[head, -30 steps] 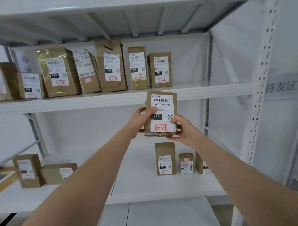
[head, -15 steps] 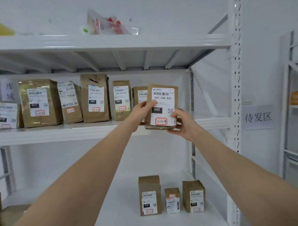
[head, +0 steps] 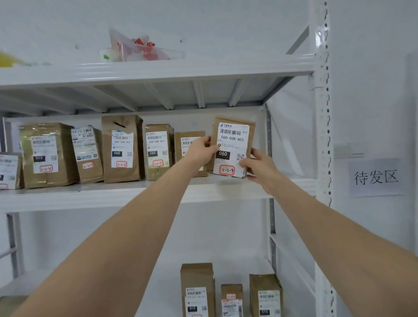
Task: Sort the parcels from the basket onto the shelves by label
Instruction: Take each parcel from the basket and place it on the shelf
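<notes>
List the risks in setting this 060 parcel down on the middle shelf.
1. The parcel, gripped by the left hand and the right hand, stands upright near the front edge of the middle shelf. Released there, it may tip forward and fall.
2. The left hand lies right in front of the neighbouring parcel. Drawing it away might knock that one over.

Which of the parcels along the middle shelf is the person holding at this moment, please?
The rightmost parcel, marked 3-2-9 in a red box: it alone is gripped, with the left hand and the right hand holding its sides.
</notes>
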